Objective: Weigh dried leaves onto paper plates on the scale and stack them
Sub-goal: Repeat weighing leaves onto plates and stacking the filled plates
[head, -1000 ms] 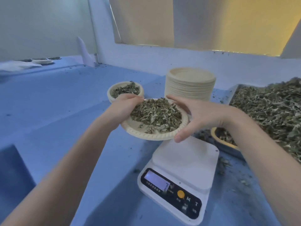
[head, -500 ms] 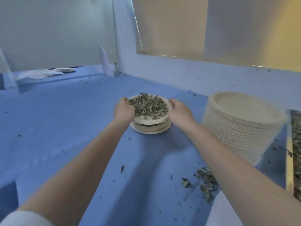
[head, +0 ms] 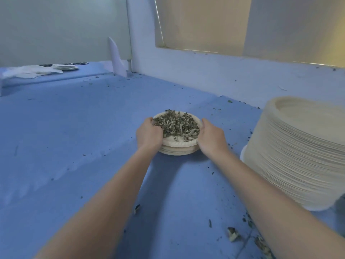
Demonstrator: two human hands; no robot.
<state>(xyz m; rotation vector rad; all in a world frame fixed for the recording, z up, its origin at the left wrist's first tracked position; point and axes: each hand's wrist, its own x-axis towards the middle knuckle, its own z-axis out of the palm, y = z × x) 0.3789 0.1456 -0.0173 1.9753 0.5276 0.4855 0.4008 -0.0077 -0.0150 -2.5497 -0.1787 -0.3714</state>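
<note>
A paper plate (head: 179,144) heaped with dried leaves (head: 177,125) sits on top of a short stack of filled plates (head: 177,151) on the blue table. My left hand (head: 149,134) grips the top plate's left rim, its thumb over the edge among the leaves. On the opposite side my right hand (head: 211,136) holds the right rim with curled fingers. A tall stack of empty paper plates (head: 298,154) stands at the right. The scale and the leaf bin are out of view.
Loose leaf crumbs (head: 233,236) lie on the blue table (head: 74,146) near the front right. A white wall ledge (head: 224,71) runs behind the plates. Far left hold white paper (head: 29,71) and a few small plates (head: 65,67).
Both hands carried the filled plate from above the scale to the left and set it down on the short stack. My view turned left, so the scale dropped out.
</note>
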